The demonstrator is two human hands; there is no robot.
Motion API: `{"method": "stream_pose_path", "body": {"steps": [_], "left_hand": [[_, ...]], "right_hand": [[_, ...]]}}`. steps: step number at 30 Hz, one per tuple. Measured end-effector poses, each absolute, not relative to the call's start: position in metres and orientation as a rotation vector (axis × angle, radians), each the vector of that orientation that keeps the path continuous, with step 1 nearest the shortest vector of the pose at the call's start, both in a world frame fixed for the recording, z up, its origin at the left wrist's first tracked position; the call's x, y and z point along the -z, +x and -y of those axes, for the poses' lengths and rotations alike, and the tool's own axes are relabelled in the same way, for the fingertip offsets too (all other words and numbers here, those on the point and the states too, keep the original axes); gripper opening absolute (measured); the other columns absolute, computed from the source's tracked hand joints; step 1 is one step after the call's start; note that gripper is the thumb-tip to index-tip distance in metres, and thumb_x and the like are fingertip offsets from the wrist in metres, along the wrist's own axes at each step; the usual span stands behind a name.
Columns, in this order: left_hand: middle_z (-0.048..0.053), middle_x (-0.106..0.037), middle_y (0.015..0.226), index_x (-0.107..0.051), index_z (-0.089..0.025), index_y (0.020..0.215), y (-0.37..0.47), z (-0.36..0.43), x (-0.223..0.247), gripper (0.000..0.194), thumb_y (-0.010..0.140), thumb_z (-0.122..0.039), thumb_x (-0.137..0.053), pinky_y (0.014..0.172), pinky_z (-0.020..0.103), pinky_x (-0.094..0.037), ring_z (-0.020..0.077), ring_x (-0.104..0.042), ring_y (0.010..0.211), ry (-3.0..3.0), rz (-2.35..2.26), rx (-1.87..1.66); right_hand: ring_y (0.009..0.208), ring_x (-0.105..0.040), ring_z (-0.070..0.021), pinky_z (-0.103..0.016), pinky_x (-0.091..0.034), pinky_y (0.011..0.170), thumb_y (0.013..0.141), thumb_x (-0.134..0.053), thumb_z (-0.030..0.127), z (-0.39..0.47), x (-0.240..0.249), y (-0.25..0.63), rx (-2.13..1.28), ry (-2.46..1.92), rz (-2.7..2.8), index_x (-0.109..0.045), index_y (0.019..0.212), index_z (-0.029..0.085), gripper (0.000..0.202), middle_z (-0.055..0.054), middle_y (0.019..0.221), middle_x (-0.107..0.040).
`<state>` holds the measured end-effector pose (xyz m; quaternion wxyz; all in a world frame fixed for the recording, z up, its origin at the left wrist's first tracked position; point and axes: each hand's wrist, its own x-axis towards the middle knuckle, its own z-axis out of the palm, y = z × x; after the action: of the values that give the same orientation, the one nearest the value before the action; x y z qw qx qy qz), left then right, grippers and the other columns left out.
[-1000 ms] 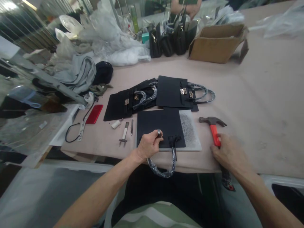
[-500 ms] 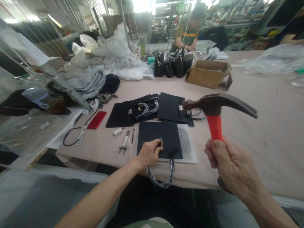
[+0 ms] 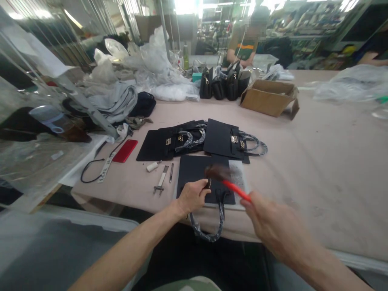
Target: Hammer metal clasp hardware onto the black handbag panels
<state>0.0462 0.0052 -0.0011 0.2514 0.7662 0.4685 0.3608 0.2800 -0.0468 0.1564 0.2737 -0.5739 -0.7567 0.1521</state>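
My right hand [image 3: 273, 220] grips the red handle of a claw hammer [image 3: 238, 190], whose dark head is blurred by motion just over my left hand. Pinched in the fingers of my left hand [image 3: 194, 195] is a short metal punch [image 3: 209, 183], held upright on a black bag panel [image 3: 190, 169]. Whether the hammer touches the punch's top I cannot tell. Under the panel lies a pale, speckled board [image 3: 239, 173]. A plastic-wrapped bag handle [image 3: 209, 236] is joined to the panel and hangs over the table's front edge.
Several black bag panels [image 3: 154, 145] with gold clasps lie behind the board. To the left are a white-handled tool [image 3: 152, 166], a pronged tool [image 3: 160, 181], a thin rod [image 3: 171, 173] and a red phone [image 3: 125, 150]. Farther back stand a cardboard box [image 3: 266, 97] and black bags [image 3: 218, 87].
The hammer has swung down and left from its raised position, to just above my left hand. My left hand stays on the panel with the punch.
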Motion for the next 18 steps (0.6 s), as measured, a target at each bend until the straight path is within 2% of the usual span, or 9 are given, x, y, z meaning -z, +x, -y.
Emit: {"method": "stream_pose_path", "body": {"steps": [2,5,8,10,12,14,16,18], "left_hand": [[0.003,-0.071,0.084,-0.06,-0.021,0.092,0.046,-0.005,0.0,0.008,0.089,-0.013,-0.06,0.072,0.026,-0.054,0.0181,-0.071,0.076,2.095,-1.272,-0.97],[0.003,-0.071,0.085,-0.06,-0.021,0.092,0.046,-0.005,-0.002,0.009,0.09,-0.013,-0.058,0.075,0.027,-0.054,0.0182,-0.071,0.078,2.103,-1.254,-0.984],[0.004,-0.072,0.088,-0.06,-0.021,0.095,0.046,-0.004,-0.003,0.01,0.091,-0.012,-0.057,0.078,0.028,-0.055,0.0188,-0.072,0.082,2.095,-1.246,-0.992],[0.004,-0.072,0.09,-0.06,-0.02,0.098,0.046,-0.003,-0.003,0.009,0.092,-0.014,-0.058,0.079,0.029,-0.056,0.0198,-0.073,0.084,2.099,-1.245,-0.988],[0.005,-0.073,0.092,-0.061,-0.02,0.1,0.045,-0.004,-0.002,0.009,0.092,-0.015,-0.06,0.079,0.03,-0.057,0.021,-0.073,0.085,2.108,-1.251,-0.991],[0.005,-0.074,0.093,-0.062,-0.02,0.101,0.045,-0.004,-0.002,0.009,0.092,-0.016,-0.06,0.079,0.03,-0.057,0.0212,-0.073,0.086,2.106,-1.256,-0.999],[0.005,-0.074,0.093,-0.063,-0.02,0.102,0.044,-0.004,-0.003,0.009,0.093,-0.018,-0.06,0.08,0.03,-0.057,0.0203,-0.073,0.085,2.092,-1.252,-1.002],[0.005,-0.074,0.094,-0.064,-0.02,0.103,0.043,-0.003,-0.004,0.01,0.095,-0.021,-0.06,0.081,0.029,-0.057,0.0193,-0.073,0.085,2.072,-1.247,-0.996]], "right_hand": [[0.036,-0.033,-0.0145,-0.032,-0.019,0.044,0.093,-0.045,0.06,0.042,-0.144,0.287,-0.482,-1.65,2.146,-0.047,0.066,0.027,0.043,0.001,0.044,-0.045],[0.044,-0.043,-0.0156,-0.031,-0.027,0.047,0.093,-0.04,0.063,0.033,-0.134,0.305,-0.641,-1.824,2.112,-0.047,0.069,0.026,0.045,0.0,0.051,-0.05],[0.044,-0.042,-0.0142,-0.028,-0.03,0.043,0.09,-0.036,0.068,0.028,-0.116,0.326,-1.022,-1.968,1.759,-0.044,0.068,0.026,0.048,0.001,0.054,-0.047],[0.041,-0.039,-0.0132,-0.027,-0.03,0.039,0.09,-0.036,0.067,0.025,-0.092,0.343,-1.212,-2.065,1.48,-0.047,0.073,0.025,0.046,0.003,0.056,-0.046],[0.041,-0.043,-0.0152,-0.03,-0.036,0.04,0.09,-0.035,0.061,0.019,-0.064,0.362,-1.1,-2.157,1.455,-0.052,0.076,0.024,0.043,0.001,0.057,-0.048],[0.047,-0.052,-0.022,-0.038,-0.046,0.047,0.089,-0.034,0.053,0.011,-0.043,0.376,-0.762,-2.276,1.639,-0.053,0.071,0.023,0.04,-0.005,0.056,-0.052],[0.068,-0.064,-0.0319,-0.051,-0.054,0.064,0.088,-0.039,0.048,0.006,-0.031,0.377,-0.504,-2.299,1.756,-0.057,0.073,0.021,0.035,-0.015,0.07,-0.062],[0.1,-0.065,-0.0385,-0.059,-0.051,0.088,0.089,-0.046,0.046,0.004,-0.028,0.362,-0.339,-2.123,1.837,-0.064,0.091,0.018,0.034,-0.022,0.101,-0.067]]}}
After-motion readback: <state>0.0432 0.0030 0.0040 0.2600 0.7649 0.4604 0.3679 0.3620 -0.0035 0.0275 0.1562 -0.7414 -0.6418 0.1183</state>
